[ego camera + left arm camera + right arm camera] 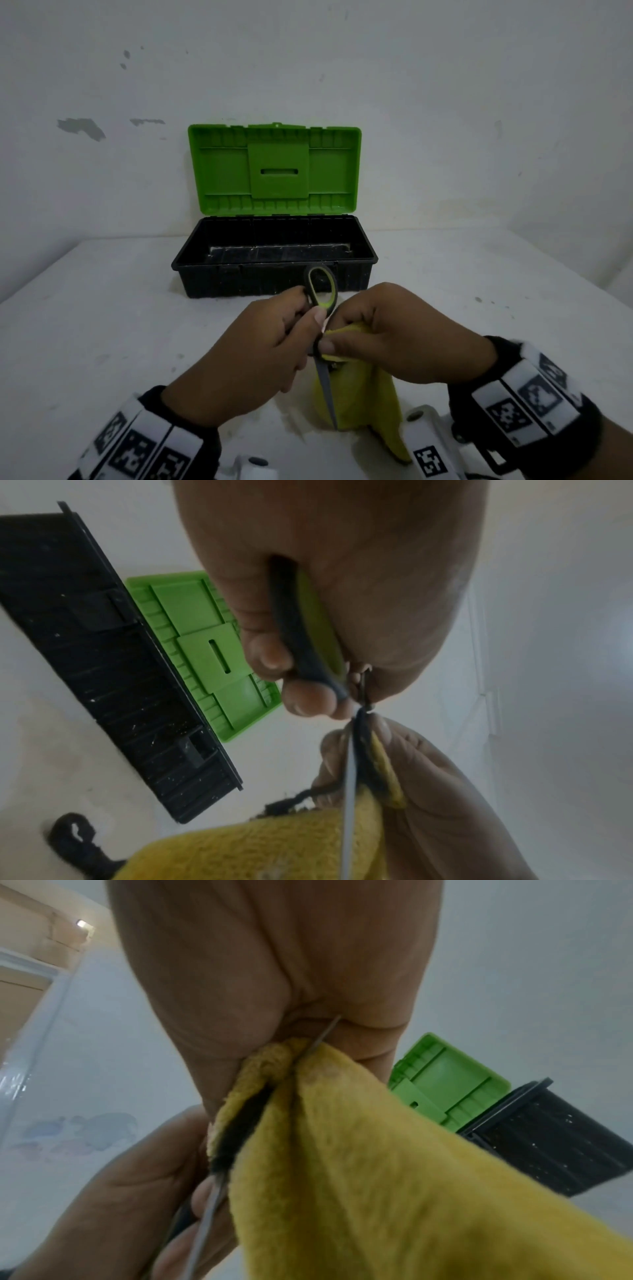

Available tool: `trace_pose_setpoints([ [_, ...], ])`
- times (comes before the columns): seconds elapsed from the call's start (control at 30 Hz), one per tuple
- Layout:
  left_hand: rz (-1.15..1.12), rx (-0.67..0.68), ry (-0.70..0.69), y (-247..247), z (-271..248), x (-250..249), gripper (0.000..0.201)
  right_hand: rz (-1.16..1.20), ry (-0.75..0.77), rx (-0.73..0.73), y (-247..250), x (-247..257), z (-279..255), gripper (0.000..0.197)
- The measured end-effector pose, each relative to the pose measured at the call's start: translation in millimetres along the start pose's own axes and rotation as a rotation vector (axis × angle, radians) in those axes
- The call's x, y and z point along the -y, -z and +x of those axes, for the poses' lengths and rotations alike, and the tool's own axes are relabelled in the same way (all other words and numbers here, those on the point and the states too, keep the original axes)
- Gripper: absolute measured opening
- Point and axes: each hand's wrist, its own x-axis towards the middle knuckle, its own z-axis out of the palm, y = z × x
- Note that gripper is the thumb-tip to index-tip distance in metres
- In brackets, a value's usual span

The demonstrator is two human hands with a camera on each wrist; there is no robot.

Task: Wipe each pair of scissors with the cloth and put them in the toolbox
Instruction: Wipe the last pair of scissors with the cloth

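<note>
My left hand point(274, 342) grips a pair of scissors point(323, 298) by its black and lime-green handles, blades pointing toward me. The grey blade point(327, 394) runs down in front of a yellow cloth point(363, 397). My right hand point(394, 335) pinches the cloth around the blades just below the handles. In the left wrist view my fingers curl around the handle point(308, 647), and the blade point(349, 804) crosses the cloth point(257, 850). In the right wrist view the cloth point(359, 1164) is folded over the blade point(209, 1207). The toolbox point(274, 274) stands open behind my hands, its black tray looking empty.
The toolbox's green lid point(274, 168) stands upright against the white wall. The white table point(102, 325) spreads to both sides of my hands. A dark piece of gear point(75, 840) lies on the table near the cloth in the left wrist view.
</note>
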Motion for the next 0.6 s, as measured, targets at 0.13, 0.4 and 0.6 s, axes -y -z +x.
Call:
trace_pose_setpoints([
  [0.13,-0.041,0.019,0.008,6.1,-2.5,0.7,0.031,0.033,-0.017,0.046,6.6,1.2,-4.9,0.013],
  [0.4,-0.070,-0.039,0.010,15.0,-7.6,4.2,0.025,-0.016,-0.079,-0.025,33.7,-18.3,-28.3,0.015],
  [0.6,-0.225,-0.285,0.110,21.2,-9.0,3.1,0.036,0.238,-0.124,-0.361,40.3,-29.6,-46.2,0.026],
])
